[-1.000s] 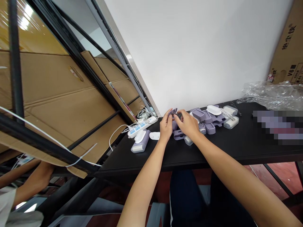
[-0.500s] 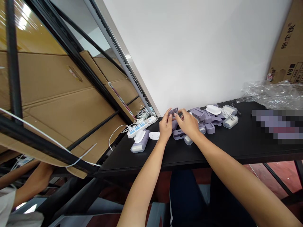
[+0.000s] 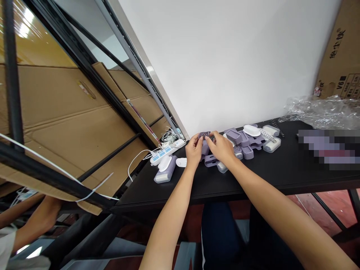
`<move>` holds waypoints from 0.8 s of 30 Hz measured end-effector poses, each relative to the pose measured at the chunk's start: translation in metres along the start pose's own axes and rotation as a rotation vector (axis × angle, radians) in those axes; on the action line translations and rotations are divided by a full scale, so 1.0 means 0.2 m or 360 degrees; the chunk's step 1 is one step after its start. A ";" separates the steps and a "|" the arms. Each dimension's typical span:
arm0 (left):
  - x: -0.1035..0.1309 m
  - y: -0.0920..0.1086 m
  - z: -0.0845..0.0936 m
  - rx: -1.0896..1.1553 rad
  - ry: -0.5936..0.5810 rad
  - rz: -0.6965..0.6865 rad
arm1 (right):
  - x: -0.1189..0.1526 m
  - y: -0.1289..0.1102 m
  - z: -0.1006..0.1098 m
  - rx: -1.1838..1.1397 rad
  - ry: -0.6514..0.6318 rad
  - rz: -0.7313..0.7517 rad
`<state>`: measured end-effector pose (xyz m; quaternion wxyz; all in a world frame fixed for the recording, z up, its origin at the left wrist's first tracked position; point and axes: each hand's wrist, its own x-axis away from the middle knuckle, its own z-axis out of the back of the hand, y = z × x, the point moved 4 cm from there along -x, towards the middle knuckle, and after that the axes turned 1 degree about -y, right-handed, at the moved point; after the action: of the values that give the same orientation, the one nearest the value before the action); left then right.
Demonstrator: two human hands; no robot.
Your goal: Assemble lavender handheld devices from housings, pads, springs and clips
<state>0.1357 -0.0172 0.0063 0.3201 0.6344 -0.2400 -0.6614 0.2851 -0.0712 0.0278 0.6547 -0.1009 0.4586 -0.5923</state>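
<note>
My left hand (image 3: 194,149) is closed on a small dark purple plastic part (image 3: 203,134), held just above the black table. My right hand (image 3: 222,147) pinches what looks like a dark wire coil spring (image 3: 213,139) against that part; the fingers partly cover it. Below the hands lie a purple housing piece (image 3: 210,161) and a clear-ended container (image 3: 222,167). To the right is a heap of purple plastic shells (image 3: 244,141) with a white oval lid (image 3: 252,130) on top. Another coil spring (image 3: 268,135) rests over white-and-clear containers (image 3: 271,144).
Left on the table (image 3: 135,193) are a purple-and-white unit (image 3: 165,173), a white oval piece (image 3: 181,162) and a white power strip (image 3: 167,152) with cables. Clear plastic wrap (image 3: 323,110) and a cardboard box (image 3: 341,56) stand right. A co-worker's arm (image 3: 36,223) shows lower left.
Both hands stay together; the small purple part has tilted flatter and dropped slightly. The right fingers have shifted a little against it. The whole view has moved slightly.
</note>
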 end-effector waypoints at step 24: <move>-0.05 -0.03 0.05 0.0244 0.0215 0.0238 | -0.08 0.06 -0.04 -0.1457 -0.0440 -0.0266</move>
<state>0.1256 -0.0067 0.0098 0.3346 0.6805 -0.3144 -0.5711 0.2889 -0.0499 0.0232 0.5481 -0.4928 0.5711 -0.3614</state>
